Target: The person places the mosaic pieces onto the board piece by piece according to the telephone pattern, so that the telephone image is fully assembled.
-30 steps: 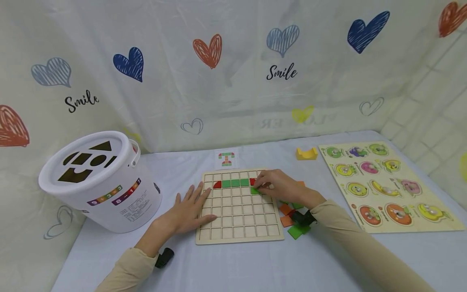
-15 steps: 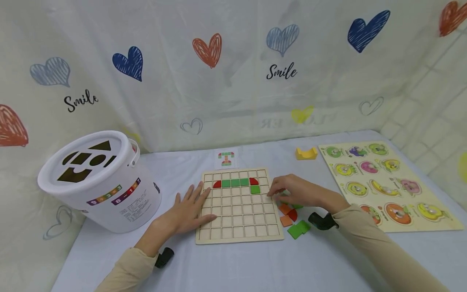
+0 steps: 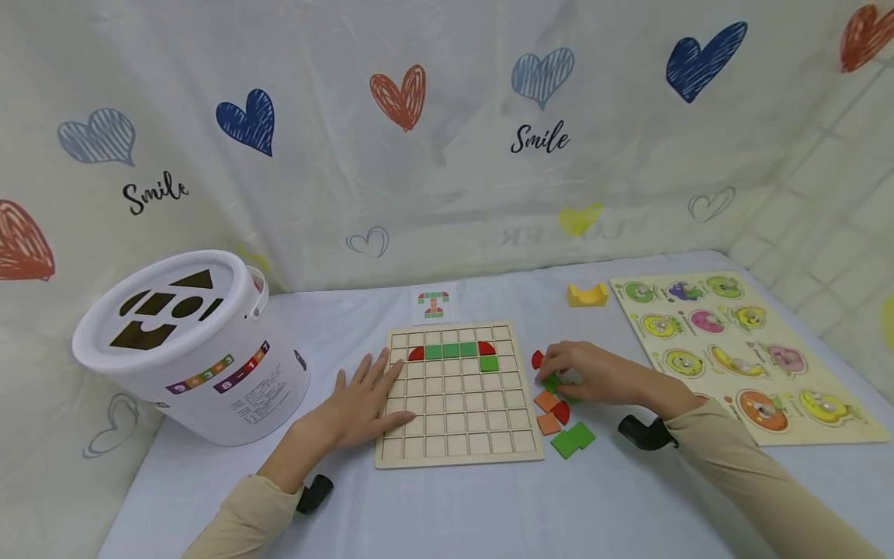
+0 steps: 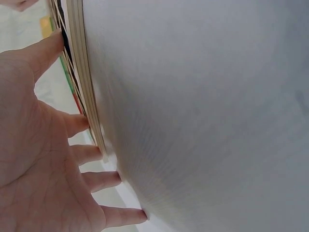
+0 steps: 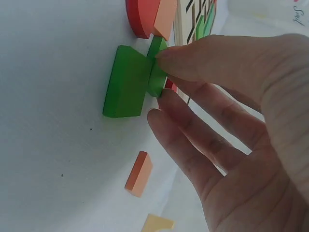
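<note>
Six tiles (image 3: pixel 450 351) lay on the squared board (image 3: pixel 454 423) on the desk (image 3: pixel 419 516): a red quarter-round at each end of a row, three green squares between them, and one green square just below the right-hand red one. The left hand (image 3: pixel 359 400) was released and spread, its thumb and index finger over the board's left edge. The right hand (image 3: pixel 587 374) was beside the board's right side, fingers bent, its thumb touching a green tile (image 5: pixel 157 70); I could not tell whether the fingers had grasped it. Around that hand lay two red tiles (image 3: pixel 561 412), two orange tiles (image 3: pixel 548 424) and a pair of green tiles (image 3: pixel 573 440), the pair nearest the person. Behind the board stood out a card (image 3: pixel 422 317) with a red, green and orange T pattern. Farther right were a yellow block (image 3: pixel 588 295) and a fruit puzzle (image 3: pixel 726 382). A white bucket (image 3: pixel 209 411), its lid cut with shaped holes, stood at the left of the desk.
</note>
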`<move>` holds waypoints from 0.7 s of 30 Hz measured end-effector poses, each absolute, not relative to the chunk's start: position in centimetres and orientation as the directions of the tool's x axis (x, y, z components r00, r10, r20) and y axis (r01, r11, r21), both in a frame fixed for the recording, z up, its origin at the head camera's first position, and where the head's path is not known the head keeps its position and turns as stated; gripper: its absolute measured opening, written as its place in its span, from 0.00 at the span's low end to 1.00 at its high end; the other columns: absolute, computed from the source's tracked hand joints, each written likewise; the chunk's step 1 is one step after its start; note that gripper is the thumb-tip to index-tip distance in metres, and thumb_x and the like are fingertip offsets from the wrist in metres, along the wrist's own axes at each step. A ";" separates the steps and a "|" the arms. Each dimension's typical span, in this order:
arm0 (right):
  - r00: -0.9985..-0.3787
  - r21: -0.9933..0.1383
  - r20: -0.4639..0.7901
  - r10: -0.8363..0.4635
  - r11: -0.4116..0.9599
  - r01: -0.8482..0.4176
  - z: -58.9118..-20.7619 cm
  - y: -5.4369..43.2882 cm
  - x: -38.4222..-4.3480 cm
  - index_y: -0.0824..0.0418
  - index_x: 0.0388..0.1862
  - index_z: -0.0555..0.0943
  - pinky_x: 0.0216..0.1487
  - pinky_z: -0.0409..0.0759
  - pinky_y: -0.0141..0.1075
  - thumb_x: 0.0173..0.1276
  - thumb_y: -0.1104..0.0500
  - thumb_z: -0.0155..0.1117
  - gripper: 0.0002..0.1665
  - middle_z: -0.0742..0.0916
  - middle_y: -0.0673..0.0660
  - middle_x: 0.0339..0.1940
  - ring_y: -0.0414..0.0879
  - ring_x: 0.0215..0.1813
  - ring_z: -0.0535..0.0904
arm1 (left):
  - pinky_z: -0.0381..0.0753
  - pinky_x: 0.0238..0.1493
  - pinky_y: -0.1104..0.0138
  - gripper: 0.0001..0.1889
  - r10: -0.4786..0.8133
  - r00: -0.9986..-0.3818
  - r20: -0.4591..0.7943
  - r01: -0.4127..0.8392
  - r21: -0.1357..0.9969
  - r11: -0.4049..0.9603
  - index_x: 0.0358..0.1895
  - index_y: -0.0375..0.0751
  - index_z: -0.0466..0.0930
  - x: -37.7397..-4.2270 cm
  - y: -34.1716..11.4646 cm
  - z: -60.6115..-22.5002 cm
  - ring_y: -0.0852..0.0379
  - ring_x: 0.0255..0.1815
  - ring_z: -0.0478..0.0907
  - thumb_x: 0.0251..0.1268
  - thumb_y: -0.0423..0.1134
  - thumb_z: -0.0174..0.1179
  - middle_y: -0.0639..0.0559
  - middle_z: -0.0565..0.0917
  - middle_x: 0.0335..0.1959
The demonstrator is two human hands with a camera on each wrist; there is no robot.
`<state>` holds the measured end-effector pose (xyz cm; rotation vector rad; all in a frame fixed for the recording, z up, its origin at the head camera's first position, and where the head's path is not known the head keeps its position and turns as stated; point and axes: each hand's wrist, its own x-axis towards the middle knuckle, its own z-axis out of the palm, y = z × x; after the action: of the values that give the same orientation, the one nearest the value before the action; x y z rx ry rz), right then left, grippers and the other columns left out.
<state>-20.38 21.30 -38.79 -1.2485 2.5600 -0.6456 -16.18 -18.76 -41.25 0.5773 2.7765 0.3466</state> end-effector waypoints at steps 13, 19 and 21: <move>-0.647 -0.557 -0.018 -0.762 0.545 -0.627 -39.7 22.2 -21.4 0.63 0.49 0.90 0.48 0.85 0.37 0.63 0.67 0.79 0.15 0.85 0.49 0.43 0.42 0.44 0.82 | 0.42 0.73 0.25 0.48 0.419 -0.880 -0.224 0.350 0.291 0.890 0.86 0.41 0.47 -16.0 -18.8 -41.3 0.30 0.85 0.39 0.77 0.67 0.52 0.37 0.42 0.87; -0.659 -0.574 -0.024 -0.752 0.550 -0.607 -39.6 22.1 -21.5 0.62 0.49 0.90 0.48 0.85 0.36 0.63 0.64 0.80 0.15 0.85 0.49 0.43 0.42 0.43 0.81 | 0.43 0.73 0.25 0.48 0.423 -0.879 -0.220 0.358 0.280 0.891 0.86 0.41 0.47 -16.1 -18.8 -41.4 0.29 0.85 0.40 0.77 0.67 0.52 0.37 0.42 0.87; -0.668 -0.582 -0.031 -0.744 0.556 -0.593 -39.7 22.2 -21.6 0.62 0.49 0.90 0.48 0.84 0.35 0.62 0.64 0.80 0.15 0.86 0.48 0.44 0.41 0.43 0.81 | 0.43 0.73 0.25 0.48 0.426 -0.878 -0.219 0.362 0.279 0.890 0.86 0.41 0.47 -16.2 -18.8 -41.4 0.29 0.85 0.40 0.77 0.67 0.51 0.36 0.42 0.87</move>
<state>-21.55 22.19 -39.67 -1.1094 2.5204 -0.7906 -16.20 -18.85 -41.37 0.5919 2.7826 0.3340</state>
